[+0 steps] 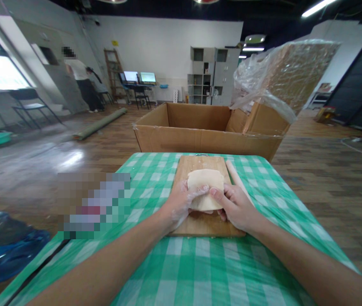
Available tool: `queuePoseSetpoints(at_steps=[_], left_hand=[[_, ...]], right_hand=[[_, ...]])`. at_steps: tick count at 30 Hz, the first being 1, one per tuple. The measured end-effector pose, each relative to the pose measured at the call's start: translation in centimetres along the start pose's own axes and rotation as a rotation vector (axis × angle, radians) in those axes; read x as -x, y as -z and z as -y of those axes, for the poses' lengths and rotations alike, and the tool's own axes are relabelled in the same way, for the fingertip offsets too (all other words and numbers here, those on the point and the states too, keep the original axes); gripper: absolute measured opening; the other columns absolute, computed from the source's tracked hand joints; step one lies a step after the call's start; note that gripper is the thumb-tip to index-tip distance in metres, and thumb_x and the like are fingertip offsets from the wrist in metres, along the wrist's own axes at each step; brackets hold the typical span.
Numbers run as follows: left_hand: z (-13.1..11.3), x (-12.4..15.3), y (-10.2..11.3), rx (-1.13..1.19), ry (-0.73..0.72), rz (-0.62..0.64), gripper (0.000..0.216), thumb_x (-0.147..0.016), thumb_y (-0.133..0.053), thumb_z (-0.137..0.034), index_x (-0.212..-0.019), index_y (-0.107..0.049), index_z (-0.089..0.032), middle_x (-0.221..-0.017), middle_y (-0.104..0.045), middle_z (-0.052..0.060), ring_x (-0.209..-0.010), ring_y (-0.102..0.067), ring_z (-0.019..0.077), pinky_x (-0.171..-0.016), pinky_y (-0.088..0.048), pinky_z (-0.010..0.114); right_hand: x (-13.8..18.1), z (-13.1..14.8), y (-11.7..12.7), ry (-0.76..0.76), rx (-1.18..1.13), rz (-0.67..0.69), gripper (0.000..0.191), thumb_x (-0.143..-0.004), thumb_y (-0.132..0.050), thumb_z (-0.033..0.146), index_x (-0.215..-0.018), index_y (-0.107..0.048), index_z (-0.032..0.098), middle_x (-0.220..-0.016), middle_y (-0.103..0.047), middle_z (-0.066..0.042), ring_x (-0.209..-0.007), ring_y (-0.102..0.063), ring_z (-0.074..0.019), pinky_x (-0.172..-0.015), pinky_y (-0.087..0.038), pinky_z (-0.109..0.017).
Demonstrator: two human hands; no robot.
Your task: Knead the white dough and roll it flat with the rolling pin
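Observation:
Between my hands is a pale, flattened piece of dough (pixel 205 180), held above a wooden cutting board (pixel 202 226). My left hand (pixel 185 202) grips its left side, thumb on top and fingers hidden beneath. On the right side, my right hand (pixel 234 203) pinches it the same way, with a few fingertips showing under the lower edge. White flour dusts both hands, most plainly the left. Just right of the board lies a light rolling pin (pixel 234 173), partly hidden behind my right hand.
A green checkered cloth (pixel 196 272) covers the table. Beyond its far edge stands a large open cardboard box (pixel 206 138), with a plastic-wrapped carton (pixel 295 76) at right. Blue plastic bags (pixel 9 250) sit low at left. People (pixel 82 78) stand far back left.

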State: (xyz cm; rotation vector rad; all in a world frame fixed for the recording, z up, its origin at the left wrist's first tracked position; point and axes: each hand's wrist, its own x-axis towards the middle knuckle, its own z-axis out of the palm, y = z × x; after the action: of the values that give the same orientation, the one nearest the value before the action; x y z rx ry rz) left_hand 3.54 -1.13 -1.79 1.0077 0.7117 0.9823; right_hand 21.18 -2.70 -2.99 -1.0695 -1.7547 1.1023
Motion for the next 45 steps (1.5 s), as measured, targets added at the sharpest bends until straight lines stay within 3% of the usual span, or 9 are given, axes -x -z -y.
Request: queuePoseSetpoints(at_steps=[5,8,13,20,26,31,35,39,45], left_hand=[[-0.6,0.4,-0.1,0.021,0.092,0.134,0.051,-0.074,-0.086,-0.032,-0.119,-0.070,-0.012,-0.109,-0.075,0.016,-0.086,-0.075,0.0250,-0.078,-0.062,0.035],[-0.5,0.4,0.1,-0.025,0.035,0.098,0.050,-0.074,-0.086,-0.032,-0.117,-0.070,-0.010,-0.106,-0.076,0.016,-0.085,-0.075,0.0260,-0.080,-0.061,0.037],[-0.2,0.2,0.2,-0.093,-0.004,0.005,0.053,-0.069,-0.090,-0.031,-0.114,-0.071,-0.011,-0.103,-0.077,0.014,-0.080,-0.074,0.0240,-0.071,-0.061,0.032],[-0.4,0.2,0.2,-0.022,0.099,0.101,0.049,-0.077,-0.084,-0.031,-0.121,-0.069,-0.015,-0.113,-0.074,0.014,-0.086,-0.075,0.0220,-0.075,-0.063,0.029],[-0.5,0.1,0.5,-0.081,0.049,0.075,0.046,-0.076,-0.085,-0.029,-0.115,-0.070,-0.010,-0.099,-0.076,0.013,-0.075,-0.073,0.0172,-0.068,-0.062,0.024],[-0.8,0.0,0.5,-0.097,0.037,0.047,0.036,-0.073,-0.086,-0.026,-0.102,-0.073,-0.008,-0.086,-0.075,0.010,-0.067,-0.070,0.0143,-0.061,-0.059,0.020],[-0.7,-0.1,0.7,-0.048,0.055,0.080,0.032,-0.078,-0.083,-0.028,-0.101,-0.073,-0.009,-0.088,-0.075,0.010,-0.069,-0.070,0.0141,-0.064,-0.060,0.021],[-0.6,-0.1,0.9,-0.045,0.041,0.090,0.033,-0.077,-0.085,-0.028,-0.102,-0.074,-0.009,-0.092,-0.076,0.011,-0.074,-0.072,0.0151,-0.071,-0.061,0.023],[-0.7,-0.1,1.1,-0.133,-0.006,0.045,0.034,-0.073,-0.087,-0.033,-0.095,-0.075,-0.009,-0.088,-0.076,0.010,-0.070,-0.070,0.0148,-0.064,-0.060,0.022]], right_hand=[[-0.3,-0.7,0.0,-0.042,-0.062,-0.057,0.046,-0.098,-0.048,0.058,-0.077,-0.055,0.019,-0.048,-0.053,0.005,-0.037,-0.049,-0.0090,-0.035,-0.033,-0.018],[-0.4,-0.9,0.1,-0.090,-0.122,-0.007,0.047,-0.097,-0.048,0.061,-0.079,-0.055,0.019,-0.050,-0.055,0.005,-0.037,-0.050,-0.0095,-0.034,-0.035,-0.018],[-0.3,-0.3,0.3,-0.087,0.001,0.054,0.053,-0.097,-0.046,0.063,-0.072,-0.056,0.018,-0.050,-0.055,0.003,-0.038,-0.051,-0.0088,-0.036,-0.035,-0.018],[-0.2,-0.2,0.3,-0.036,0.065,-0.031,0.054,-0.097,-0.045,0.063,-0.064,-0.050,0.021,-0.047,-0.053,0.002,-0.040,-0.051,-0.0104,-0.038,-0.037,-0.021],[-0.4,-0.2,0.2,-0.081,-0.083,0.003,0.048,-0.094,-0.051,0.064,-0.075,-0.054,0.020,-0.051,-0.055,0.005,-0.037,-0.050,-0.0095,-0.035,-0.036,-0.020],[-0.2,0.6,0.4,-0.017,0.047,0.065,0.055,-0.098,-0.047,0.059,-0.060,-0.053,0.020,-0.045,-0.053,0.003,-0.038,-0.049,-0.0087,-0.040,-0.038,-0.020],[-0.2,0.7,0.5,0.020,0.113,0.055,0.059,-0.100,-0.043,0.057,-0.056,-0.053,0.020,-0.044,-0.053,0.001,-0.041,-0.052,-0.0098,-0.044,-0.041,-0.021],[-0.3,0.3,0.4,0.008,0.026,0.010,0.053,-0.098,-0.046,0.059,-0.064,-0.053,0.020,-0.046,-0.053,0.003,-0.037,-0.049,-0.0090,-0.038,-0.036,-0.020],[-0.2,0.1,0.3,-0.025,-0.004,0.074,0.045,-0.094,-0.056,0.059,-0.073,-0.056,0.019,-0.051,-0.056,0.003,-0.040,-0.052,-0.0099,-0.036,-0.037,-0.019]])
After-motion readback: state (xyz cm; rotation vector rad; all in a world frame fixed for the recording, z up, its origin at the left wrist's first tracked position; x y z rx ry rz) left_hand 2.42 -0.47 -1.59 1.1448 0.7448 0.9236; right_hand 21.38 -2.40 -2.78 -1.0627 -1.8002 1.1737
